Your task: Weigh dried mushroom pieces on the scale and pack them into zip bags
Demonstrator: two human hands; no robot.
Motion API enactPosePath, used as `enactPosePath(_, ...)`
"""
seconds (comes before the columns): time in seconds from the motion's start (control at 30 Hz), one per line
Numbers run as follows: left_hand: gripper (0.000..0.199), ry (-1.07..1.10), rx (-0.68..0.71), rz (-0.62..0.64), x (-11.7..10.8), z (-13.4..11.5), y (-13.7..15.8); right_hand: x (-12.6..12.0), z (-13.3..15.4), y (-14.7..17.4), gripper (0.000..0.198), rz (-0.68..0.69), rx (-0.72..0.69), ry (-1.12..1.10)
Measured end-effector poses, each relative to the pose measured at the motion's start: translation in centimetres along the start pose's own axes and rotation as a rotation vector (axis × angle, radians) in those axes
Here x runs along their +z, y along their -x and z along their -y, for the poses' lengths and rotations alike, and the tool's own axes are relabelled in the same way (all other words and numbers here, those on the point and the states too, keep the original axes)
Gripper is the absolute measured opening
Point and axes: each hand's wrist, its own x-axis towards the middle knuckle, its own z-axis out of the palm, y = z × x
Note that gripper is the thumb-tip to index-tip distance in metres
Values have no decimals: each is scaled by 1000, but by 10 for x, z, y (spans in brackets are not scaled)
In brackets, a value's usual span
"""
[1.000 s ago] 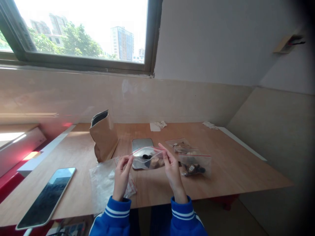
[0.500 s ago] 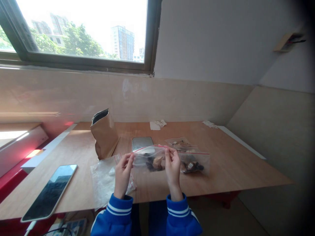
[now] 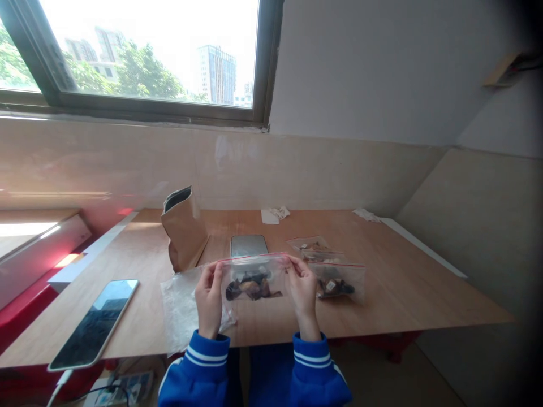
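Observation:
Between my hands hangs a clear zip bag (image 3: 254, 265) with a red line along its top and dark and tan dried pieces (image 3: 253, 285) at the bottom. My left hand (image 3: 209, 297) pinches its upper left corner; my right hand (image 3: 303, 288) pinches the upper right corner. The top edge is pulled fairly straight. Beside my right hand lies another filled zip bag (image 3: 339, 284), and more filled bags (image 3: 316, 247) lie behind it. Under and left of my left hand are flat, clear plastic bags (image 3: 180, 311). A grey scale-like slab (image 3: 249, 245) sits behind the held bag, partly hidden.
An open brown paper bag (image 3: 184, 232) stands at the back left of the wooden table (image 3: 407, 271). A phone (image 3: 95, 322) with a white cable lies at the left front edge. Crumpled white paper (image 3: 275, 215) lies by the wall.
The held bag's mouth, gapping before, is now drawn straighter and looks pressed together. My hands have moved slightly apart, and the pieces inside have spread out along the bottom.

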Motion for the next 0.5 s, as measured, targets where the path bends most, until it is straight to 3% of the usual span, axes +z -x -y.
enactPosePath(0.1, 32, 133, -65, 9, 6, 2, 0, -4, -8, -2, 40, -11, 5, 39)
enactPosePath(0.2, 33, 132, -79, 28, 7, 9, -2, -9, -13, -3, 41, 32, 10, 39)
enactPosePath(0.4, 34, 57, -105, 246, -10, 25, -10, -28, -24, -6, 43, 206, 30, 137)
enactPosePath(0.5, 35, 7, -100, 288, -17, 34, -16, -35, -30, -6, 43, 247, 22, 194)
